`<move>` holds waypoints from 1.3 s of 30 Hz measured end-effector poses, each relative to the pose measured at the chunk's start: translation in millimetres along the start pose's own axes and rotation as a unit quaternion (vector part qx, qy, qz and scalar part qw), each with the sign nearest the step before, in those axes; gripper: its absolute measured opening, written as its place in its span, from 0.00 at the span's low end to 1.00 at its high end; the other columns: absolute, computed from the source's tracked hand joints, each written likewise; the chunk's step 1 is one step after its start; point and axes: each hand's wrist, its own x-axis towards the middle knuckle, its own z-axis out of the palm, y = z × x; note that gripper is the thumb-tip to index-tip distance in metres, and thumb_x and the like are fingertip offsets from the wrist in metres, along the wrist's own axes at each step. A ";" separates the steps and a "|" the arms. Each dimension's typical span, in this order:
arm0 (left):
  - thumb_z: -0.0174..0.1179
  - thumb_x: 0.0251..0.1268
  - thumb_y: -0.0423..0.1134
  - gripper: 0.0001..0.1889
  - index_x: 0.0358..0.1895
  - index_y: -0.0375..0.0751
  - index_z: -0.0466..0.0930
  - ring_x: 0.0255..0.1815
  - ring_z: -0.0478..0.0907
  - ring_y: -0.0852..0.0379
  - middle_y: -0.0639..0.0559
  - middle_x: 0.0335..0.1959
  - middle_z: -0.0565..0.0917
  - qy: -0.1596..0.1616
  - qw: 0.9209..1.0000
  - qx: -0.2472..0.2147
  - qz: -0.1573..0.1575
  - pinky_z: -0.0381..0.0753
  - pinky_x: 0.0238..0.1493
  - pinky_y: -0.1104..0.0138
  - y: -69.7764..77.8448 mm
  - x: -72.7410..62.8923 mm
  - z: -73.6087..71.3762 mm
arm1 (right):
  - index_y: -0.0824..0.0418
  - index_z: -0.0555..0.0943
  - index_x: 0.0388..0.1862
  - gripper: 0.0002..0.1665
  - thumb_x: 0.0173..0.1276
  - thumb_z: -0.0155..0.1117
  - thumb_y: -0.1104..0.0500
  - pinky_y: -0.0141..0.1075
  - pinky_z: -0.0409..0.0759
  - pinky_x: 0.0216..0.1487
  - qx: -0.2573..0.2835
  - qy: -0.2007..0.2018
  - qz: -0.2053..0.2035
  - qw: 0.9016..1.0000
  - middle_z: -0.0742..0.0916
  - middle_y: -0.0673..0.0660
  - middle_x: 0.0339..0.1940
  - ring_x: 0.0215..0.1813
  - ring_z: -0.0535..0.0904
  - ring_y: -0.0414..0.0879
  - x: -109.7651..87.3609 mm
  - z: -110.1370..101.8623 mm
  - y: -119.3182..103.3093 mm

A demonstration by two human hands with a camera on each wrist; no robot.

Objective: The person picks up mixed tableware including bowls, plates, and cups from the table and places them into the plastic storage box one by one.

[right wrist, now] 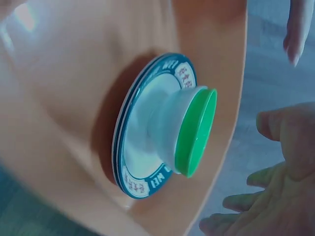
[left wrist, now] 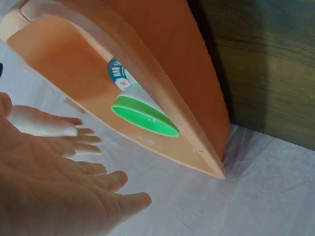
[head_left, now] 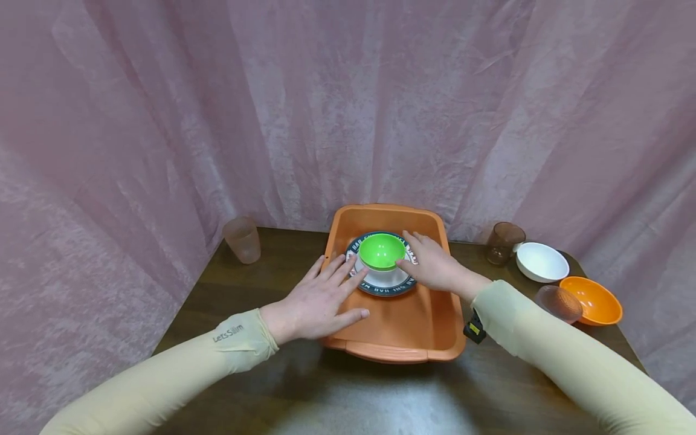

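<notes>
A bright green bowl [head_left: 382, 251] sits nested in a white bowl [right wrist: 167, 125], which stands on a teal-rimmed plate [right wrist: 135, 187]; the doubled edge suggests stacked plates. All of these are inside an orange plastic basin [head_left: 391, 326] on the table. My left hand [head_left: 321, 302] hovers over the basin's left side, fingers spread, holding nothing. On the other side, my right hand [head_left: 432, 263] is extended near the green bowl's right edge with its fingers loosely apart. Both wrist views show the hands apart from the bowls.
At the back left of the dark wooden table [head_left: 228, 302] is a frosted cup [head_left: 242, 240]. To the right stand a brown glass [head_left: 502, 244], a white bowl [head_left: 542, 261], an orange bowl [head_left: 595, 300] and a translucent brown dish [head_left: 558, 303]. Pink curtains [head_left: 348, 109] surround the table.
</notes>
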 end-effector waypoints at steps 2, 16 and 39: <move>0.35 0.72 0.75 0.44 0.83 0.56 0.46 0.85 0.43 0.44 0.47 0.85 0.47 -0.001 1.000 -0.008 -0.005 0.41 0.82 0.40 -1.1 0.2 -0.5 | 0.64 0.52 0.83 0.49 0.76 0.56 0.39 0.63 0.55 0.79 -0.040 0.013 -0.017 0.999 0.60 0.72 0.81 0.81 0.52 0.71 -12.1 0.5 -1.4; 0.32 0.71 0.76 0.44 0.83 0.58 0.44 0.86 0.42 0.45 0.51 0.86 0.41 0.005 0.999 -0.028 -0.018 0.41 0.82 0.41 -8.7 -0.5 6.2 | 0.48 0.56 0.83 0.48 0.73 0.47 0.26 0.63 0.47 0.80 -0.174 0.059 -0.063 0.981 0.58 0.59 0.85 0.85 0.47 0.63 -98.6 1.8 -2.7; 0.32 0.72 0.75 0.43 0.83 0.59 0.43 0.86 0.38 0.48 0.51 0.86 0.39 -0.012 1.000 -0.027 0.011 0.40 0.82 0.41 8.2 2.2 10.1 | 0.47 0.54 0.84 0.47 0.74 0.51 0.29 0.55 0.35 0.84 -0.162 0.104 -0.021 0.981 0.60 0.60 0.84 0.84 0.49 0.65 -149.3 -1.4 15.2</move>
